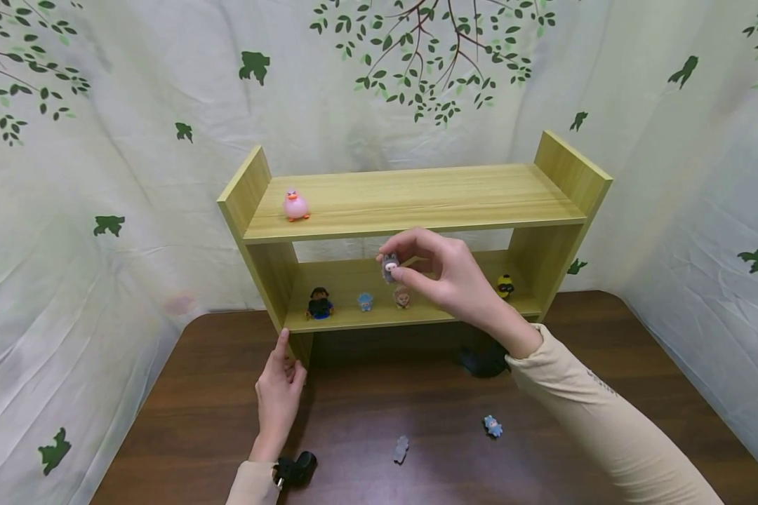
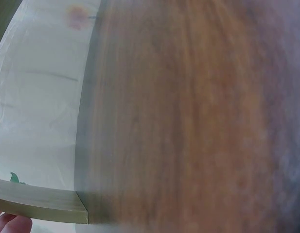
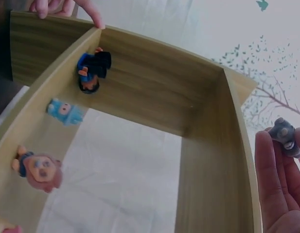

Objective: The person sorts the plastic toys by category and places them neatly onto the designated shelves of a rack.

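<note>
My right hand (image 1: 445, 277) pinches a small grey figurine (image 1: 389, 267) between thumb and fingers, in front of the wooden shelf (image 1: 410, 231), just below its top board. In the right wrist view the grey figurine (image 3: 284, 133) shows at the fingertips. My left hand (image 1: 280, 389) touches the shelf's lower left front corner with its index finger, the other fingers bent; the left wrist view catches only some fingertips (image 2: 16, 224) by the wood. On the middle board stand a dark-haired figure in blue (image 1: 319, 304), a light blue figurine (image 1: 365, 302) and a brownish-pink figurine (image 1: 402, 298).
A pink duck figure (image 1: 295, 205) stands on the top board at left. A yellow and black figurine (image 1: 504, 285) is at the middle board's right end. On the brown table (image 1: 215, 421) lie a pale translucent piece (image 1: 401, 449) and a blue figurine (image 1: 493, 426).
</note>
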Motion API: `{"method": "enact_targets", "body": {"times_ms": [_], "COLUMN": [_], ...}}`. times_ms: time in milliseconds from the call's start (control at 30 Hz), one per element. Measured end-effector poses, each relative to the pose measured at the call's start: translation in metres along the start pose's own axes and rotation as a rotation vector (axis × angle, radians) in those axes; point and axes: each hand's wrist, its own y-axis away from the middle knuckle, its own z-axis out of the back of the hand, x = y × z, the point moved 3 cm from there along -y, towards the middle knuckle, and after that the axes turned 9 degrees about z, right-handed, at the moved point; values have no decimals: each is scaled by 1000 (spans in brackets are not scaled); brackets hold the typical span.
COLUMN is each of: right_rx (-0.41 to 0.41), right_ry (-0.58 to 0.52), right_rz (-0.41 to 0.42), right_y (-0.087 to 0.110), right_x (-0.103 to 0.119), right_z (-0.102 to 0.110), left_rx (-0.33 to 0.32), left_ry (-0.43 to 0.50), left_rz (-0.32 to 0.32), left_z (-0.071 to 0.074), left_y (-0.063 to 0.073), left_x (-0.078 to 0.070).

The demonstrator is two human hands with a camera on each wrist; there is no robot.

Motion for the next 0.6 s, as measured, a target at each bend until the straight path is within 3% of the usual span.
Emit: {"method": "enact_targets", "body": {"times_ms": [600], "right_rx": [-39], "right_ry": [20], "right_rz": [11], "right_y": [-30], "right_x": [3], "right_z": [7], "left_rx": [-4], "left_ry": [-8], "left_rz": [-8], "left_z": [0], "left_y": [0], "left_x": [0]}}
